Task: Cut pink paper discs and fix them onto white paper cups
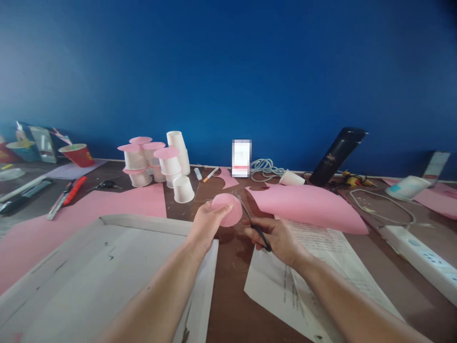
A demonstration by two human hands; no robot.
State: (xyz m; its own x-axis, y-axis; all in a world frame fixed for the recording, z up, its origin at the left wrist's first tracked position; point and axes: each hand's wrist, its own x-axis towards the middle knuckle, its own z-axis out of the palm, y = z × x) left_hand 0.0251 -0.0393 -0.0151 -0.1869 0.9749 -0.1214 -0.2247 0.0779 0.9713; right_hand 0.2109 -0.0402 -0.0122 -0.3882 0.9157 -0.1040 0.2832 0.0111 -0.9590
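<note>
Near the middle of the table, my left hand (207, 224) pinches a round pink paper disc (228, 216) with the thumb on top. My right hand (274, 238) is closed around the dark handles of a pair of scissors (249, 214), whose blades point up and away along the disc's right edge. I cannot tell whether the blades touch the paper. Beyond my left hand stand stacked white paper cups (134, 161) with pink discs lying on and between them. A single upside-down white cup (183, 189) stands closer to me.
A large pink sheet (307, 202) curls up at the right, over printed paper (285, 290). A white box lid (100, 281) covers the front left. Behind are a phone (242, 159) and a leaning black bottle (333, 157). A utility knife (66, 197) lies left, a power strip (424, 257) right.
</note>
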